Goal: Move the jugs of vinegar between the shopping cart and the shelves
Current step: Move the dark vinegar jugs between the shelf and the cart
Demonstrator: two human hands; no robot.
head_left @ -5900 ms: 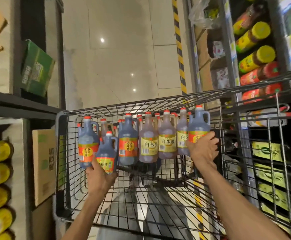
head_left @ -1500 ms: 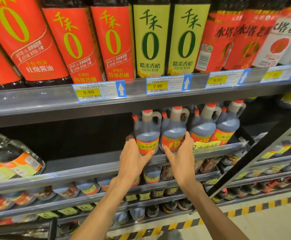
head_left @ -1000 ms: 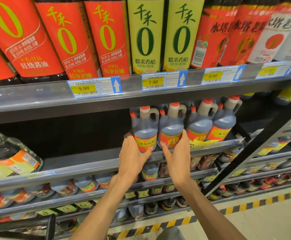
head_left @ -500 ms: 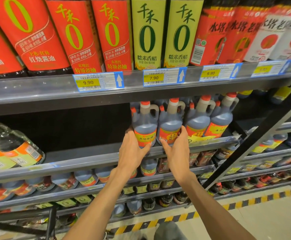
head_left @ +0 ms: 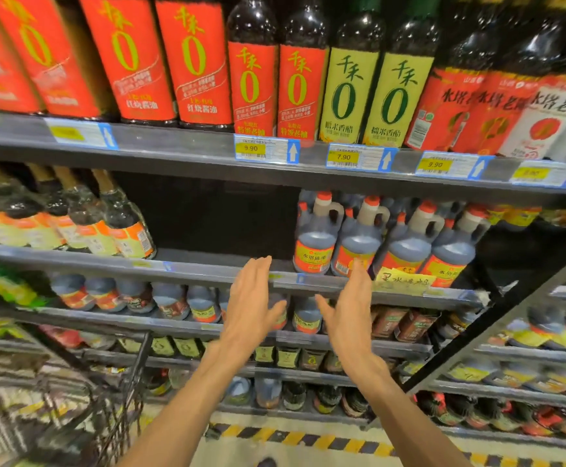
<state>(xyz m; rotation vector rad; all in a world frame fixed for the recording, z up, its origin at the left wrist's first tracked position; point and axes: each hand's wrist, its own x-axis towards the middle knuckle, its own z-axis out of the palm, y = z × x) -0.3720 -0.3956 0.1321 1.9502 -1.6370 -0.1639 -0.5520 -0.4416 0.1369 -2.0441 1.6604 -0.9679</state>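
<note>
Four dark jugs (head_left: 386, 242) (red caps, orange labels) stand upright, side by side, on the shelf (head_left: 207, 269), right of centre.

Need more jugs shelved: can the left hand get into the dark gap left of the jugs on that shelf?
Probably yes. The left hand is open and empty in front of the shelf edge, and the gap beside the leftmost jug shows nothing blocking it.

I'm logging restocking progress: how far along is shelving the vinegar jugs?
Done: four front vinegar jugs stand upright in a row on the shelf, with more behind them. In hand: nothing; the left hand and right hand are open, in front of the shelf edge, touching no jug. Left: the dark stretch of shelf left of the jugs is unfilled, and the shopping cart is only partly in view, blurred, contents unreadable.
</note>
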